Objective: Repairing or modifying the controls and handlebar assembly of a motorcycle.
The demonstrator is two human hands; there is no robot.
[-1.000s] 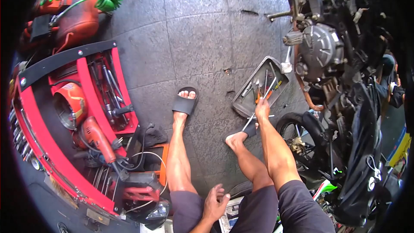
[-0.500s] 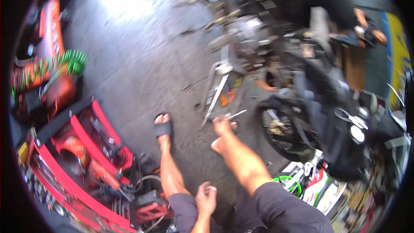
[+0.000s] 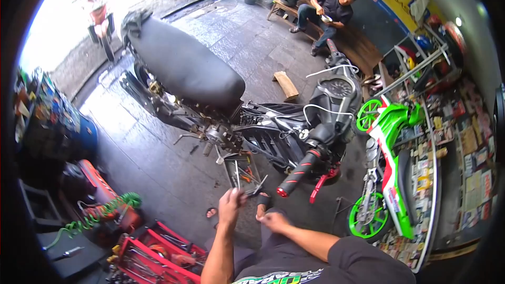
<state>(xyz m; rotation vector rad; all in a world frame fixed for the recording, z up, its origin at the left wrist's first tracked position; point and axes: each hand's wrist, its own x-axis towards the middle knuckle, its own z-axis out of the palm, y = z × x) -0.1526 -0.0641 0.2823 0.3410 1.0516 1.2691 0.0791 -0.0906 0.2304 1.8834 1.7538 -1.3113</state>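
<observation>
Just up and right of the left hand's fingers I've got a thin metal bar, long axis slanting up-right, with the tool tray beyond it. Left's the nearer one, curled narrow, but from my end I can't tell if it's gripping; right hand is bunched lower right of those fingers, contents hidden

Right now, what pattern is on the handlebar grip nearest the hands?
The handlebar grip is black with red stripes, showing best in the head view.

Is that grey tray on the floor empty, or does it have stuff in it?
Not empty: tools, some orange, lie in the grey tray.
</observation>
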